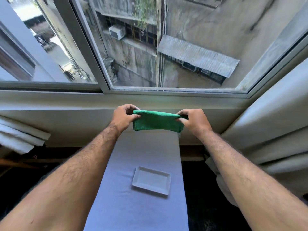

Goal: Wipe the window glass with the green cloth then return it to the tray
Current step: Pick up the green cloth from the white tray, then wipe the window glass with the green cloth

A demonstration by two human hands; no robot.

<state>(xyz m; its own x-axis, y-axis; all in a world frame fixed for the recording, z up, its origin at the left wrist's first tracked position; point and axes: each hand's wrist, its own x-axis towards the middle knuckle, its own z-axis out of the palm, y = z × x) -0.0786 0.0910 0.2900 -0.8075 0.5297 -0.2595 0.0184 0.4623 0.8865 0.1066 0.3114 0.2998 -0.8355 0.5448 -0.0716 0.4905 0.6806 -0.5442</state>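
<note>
The cloth (157, 121) is folded and stretched between the left hand (124, 117) and right hand (194, 120), each pinching one end, in the air below the glass (175, 52) and well above the empty tray (151, 180). Whether wiping is done cannot be told; streaks low on the pane suggest it may not be, and the return to the tray is clearly left. There is open room up to the pane, bounded by the frame (93, 52) and sill (66, 100), and a clear drop to the tray.
</note>
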